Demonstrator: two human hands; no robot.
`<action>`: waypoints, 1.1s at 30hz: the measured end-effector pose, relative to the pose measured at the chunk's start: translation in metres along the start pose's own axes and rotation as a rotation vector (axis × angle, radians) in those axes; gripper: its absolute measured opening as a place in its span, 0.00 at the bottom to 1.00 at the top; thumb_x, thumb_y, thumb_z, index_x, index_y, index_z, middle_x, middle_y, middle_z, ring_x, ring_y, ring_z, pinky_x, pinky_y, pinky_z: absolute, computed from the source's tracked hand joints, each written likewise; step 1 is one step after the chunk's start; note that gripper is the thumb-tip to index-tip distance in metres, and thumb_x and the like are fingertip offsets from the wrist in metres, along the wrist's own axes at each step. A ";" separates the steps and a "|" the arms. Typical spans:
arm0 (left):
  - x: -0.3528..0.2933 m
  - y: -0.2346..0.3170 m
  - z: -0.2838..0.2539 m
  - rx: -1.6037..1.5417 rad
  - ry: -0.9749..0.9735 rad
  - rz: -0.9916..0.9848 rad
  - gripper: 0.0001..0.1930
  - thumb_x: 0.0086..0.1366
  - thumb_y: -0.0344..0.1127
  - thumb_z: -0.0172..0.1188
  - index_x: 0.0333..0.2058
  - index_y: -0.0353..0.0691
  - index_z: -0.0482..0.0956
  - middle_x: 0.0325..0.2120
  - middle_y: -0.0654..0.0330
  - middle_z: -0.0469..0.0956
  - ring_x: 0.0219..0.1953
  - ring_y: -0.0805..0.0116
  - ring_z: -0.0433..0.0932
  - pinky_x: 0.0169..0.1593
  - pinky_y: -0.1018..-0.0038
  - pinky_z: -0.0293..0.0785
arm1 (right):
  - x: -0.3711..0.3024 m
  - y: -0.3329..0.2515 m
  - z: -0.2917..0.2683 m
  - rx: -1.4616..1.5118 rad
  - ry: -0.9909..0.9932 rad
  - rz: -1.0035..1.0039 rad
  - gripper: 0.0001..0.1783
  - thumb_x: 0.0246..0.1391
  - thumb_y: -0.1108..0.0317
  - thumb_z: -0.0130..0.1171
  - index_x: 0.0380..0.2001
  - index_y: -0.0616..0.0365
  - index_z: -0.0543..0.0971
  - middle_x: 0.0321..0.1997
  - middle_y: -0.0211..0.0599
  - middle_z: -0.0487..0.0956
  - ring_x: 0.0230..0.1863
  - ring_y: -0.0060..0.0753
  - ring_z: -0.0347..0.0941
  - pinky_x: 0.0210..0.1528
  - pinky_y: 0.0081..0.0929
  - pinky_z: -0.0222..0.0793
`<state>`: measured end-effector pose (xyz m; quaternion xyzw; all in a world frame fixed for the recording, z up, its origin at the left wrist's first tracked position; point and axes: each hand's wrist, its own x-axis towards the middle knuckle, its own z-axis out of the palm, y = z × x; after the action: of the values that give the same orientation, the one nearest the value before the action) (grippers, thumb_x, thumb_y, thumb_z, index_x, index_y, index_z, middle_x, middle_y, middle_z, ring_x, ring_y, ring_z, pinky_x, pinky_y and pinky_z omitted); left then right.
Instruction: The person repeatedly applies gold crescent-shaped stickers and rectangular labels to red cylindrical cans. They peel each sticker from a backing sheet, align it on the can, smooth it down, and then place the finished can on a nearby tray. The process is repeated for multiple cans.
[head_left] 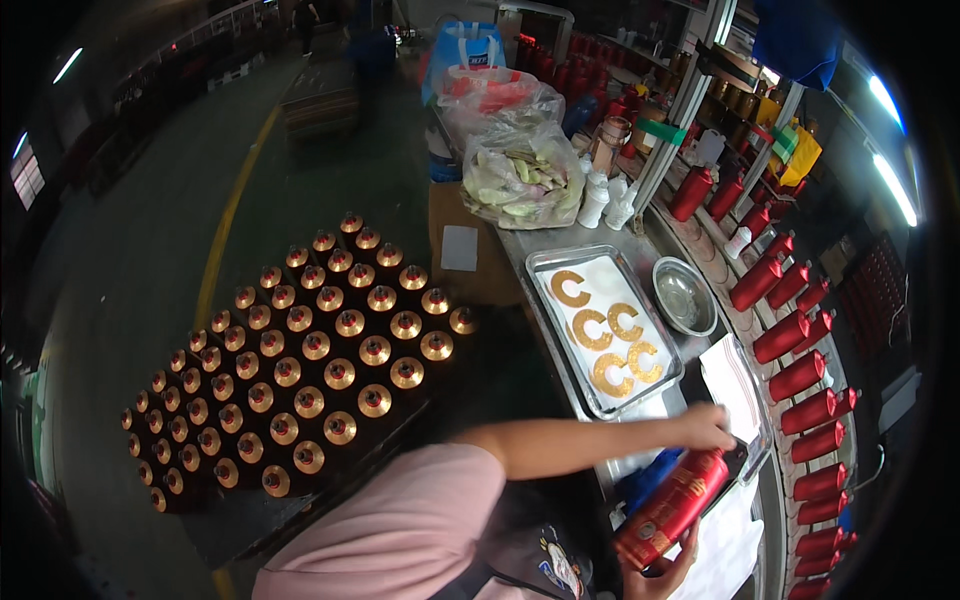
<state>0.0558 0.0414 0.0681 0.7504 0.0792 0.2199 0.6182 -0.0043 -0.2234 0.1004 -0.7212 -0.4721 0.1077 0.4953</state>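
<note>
1. Two bare hands meet at one red bottle (675, 507) in the head view; it is tilted, its base end toward the lower edge and its top toward the steel counter's far right side.
2. The left hand (706, 428), reaching across from a pink sleeve (420, 500), is curled at the bottle's top end; blur hides whether it grips the neck.
3. The right hand (664, 574) cups the base end from below, fingers wrapped against the side.
4. Beneath the bottle lie a white sheet (730, 540) and something blue (648, 478).
5. Beyond the left forearm, a metal tray (533, 263) carries gold C-shaped pieces (592, 329) on white lining, with a steel bowl (704, 318) just beside it.
6. Along the right, more red bottles (797, 375) line a curved rack.
7. At left, red-topped items with gold collars (339, 427) stand in rows.
</note>
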 end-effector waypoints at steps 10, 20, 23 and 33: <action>-0.396 0.217 -0.153 0.648 0.790 0.020 0.07 0.57 0.30 0.73 0.33 0.36 0.85 0.33 0.59 0.84 0.38 0.68 0.82 0.43 0.71 0.77 | 0.093 -0.029 0.067 -0.283 -0.568 -0.490 0.52 0.38 0.74 0.75 0.70 0.60 0.66 0.59 0.56 0.79 0.61 0.55 0.76 0.59 0.44 0.73; -0.657 0.253 -0.021 1.739 1.671 -0.947 0.09 0.57 0.33 0.71 0.30 0.34 0.81 0.30 0.47 0.80 0.34 0.44 0.79 0.38 0.57 0.75 | 0.116 0.004 0.077 0.004 -0.636 -0.412 0.39 0.55 0.76 0.64 0.71 0.54 0.68 0.52 0.42 0.82 0.30 0.18 0.67 0.27 0.17 0.60; -0.724 0.196 0.015 1.574 1.776 -1.197 0.12 0.55 0.35 0.72 0.31 0.32 0.81 0.30 0.44 0.80 0.33 0.40 0.79 0.38 0.52 0.75 | 0.118 0.016 0.078 0.011 -0.661 -0.347 0.39 0.55 0.77 0.62 0.71 0.53 0.68 0.51 0.43 0.82 0.25 0.15 0.68 0.24 0.16 0.61; -0.782 -0.012 0.066 1.314 1.863 -1.234 0.13 0.56 0.34 0.71 0.35 0.32 0.82 0.38 0.42 0.80 0.42 0.39 0.79 0.45 0.52 0.76 | 0.127 0.016 0.097 -0.087 -0.649 -0.355 0.38 0.56 0.77 0.61 0.71 0.51 0.69 0.53 0.44 0.82 0.37 0.23 0.77 0.28 0.17 0.66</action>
<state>-0.6108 -0.3204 -0.1345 0.3166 0.9003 0.2567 -0.1527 0.0119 -0.0653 0.0800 -0.5768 -0.7265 0.2232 0.2996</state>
